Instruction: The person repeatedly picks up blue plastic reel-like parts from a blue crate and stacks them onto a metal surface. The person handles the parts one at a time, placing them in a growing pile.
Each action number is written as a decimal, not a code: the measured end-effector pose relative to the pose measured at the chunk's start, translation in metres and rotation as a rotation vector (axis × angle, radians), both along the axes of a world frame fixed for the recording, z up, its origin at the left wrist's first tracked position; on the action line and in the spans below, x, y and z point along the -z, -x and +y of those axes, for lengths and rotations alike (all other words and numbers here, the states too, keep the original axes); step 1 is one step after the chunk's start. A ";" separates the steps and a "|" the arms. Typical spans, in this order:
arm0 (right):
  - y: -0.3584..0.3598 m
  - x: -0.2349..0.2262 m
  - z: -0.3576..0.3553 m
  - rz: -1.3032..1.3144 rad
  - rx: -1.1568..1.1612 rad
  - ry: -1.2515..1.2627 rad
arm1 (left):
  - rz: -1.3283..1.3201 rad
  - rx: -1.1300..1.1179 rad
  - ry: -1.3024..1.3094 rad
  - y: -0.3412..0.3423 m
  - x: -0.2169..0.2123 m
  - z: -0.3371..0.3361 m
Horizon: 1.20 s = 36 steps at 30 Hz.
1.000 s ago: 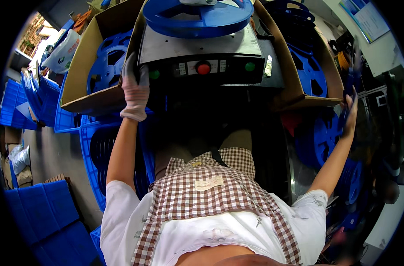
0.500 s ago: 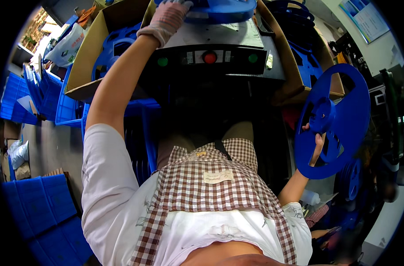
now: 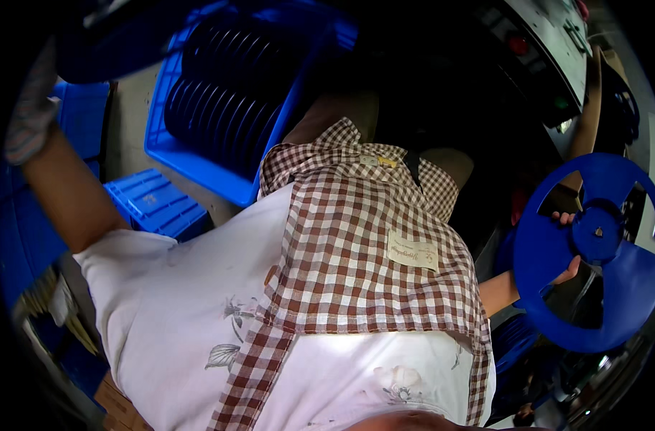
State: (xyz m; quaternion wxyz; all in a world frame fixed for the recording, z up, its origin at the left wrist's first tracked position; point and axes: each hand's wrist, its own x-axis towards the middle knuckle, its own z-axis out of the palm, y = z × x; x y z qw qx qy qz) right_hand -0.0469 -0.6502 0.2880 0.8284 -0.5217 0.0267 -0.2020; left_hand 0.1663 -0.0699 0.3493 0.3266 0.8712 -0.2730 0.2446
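Blue plastic spoked reel (image 3: 589, 251), lifted clear in right hand (image 3: 566, 244), fingers curled around spoke; gloved left hand (image 3: 29, 115) raised, grip indiscernible; unplaced.

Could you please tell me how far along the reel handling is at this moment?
Done: a blue crate at the left already holds a row of reels standing on edge. In hand: the right hand holds a blue reel by its spokes, off to the right. The gloved left hand is raised at a dark blue object, too dim to identify. Left: the held reel is not yet set down anywhere.
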 end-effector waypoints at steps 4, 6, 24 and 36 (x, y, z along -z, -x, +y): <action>-0.027 -0.004 0.005 0.003 -0.070 -0.013 | 0.246 -0.166 0.231 0.065 0.080 0.063; -0.030 -0.014 0.017 -0.008 -0.107 0.016 | 0.333 -0.161 0.294 0.055 0.136 0.086; -0.033 -0.028 0.030 -0.118 -0.246 0.090 | 0.390 -0.725 -0.215 0.031 0.262 0.005; -0.027 -0.032 0.041 -0.243 -0.270 0.064 | 0.240 -0.101 0.641 -0.034 0.083 0.017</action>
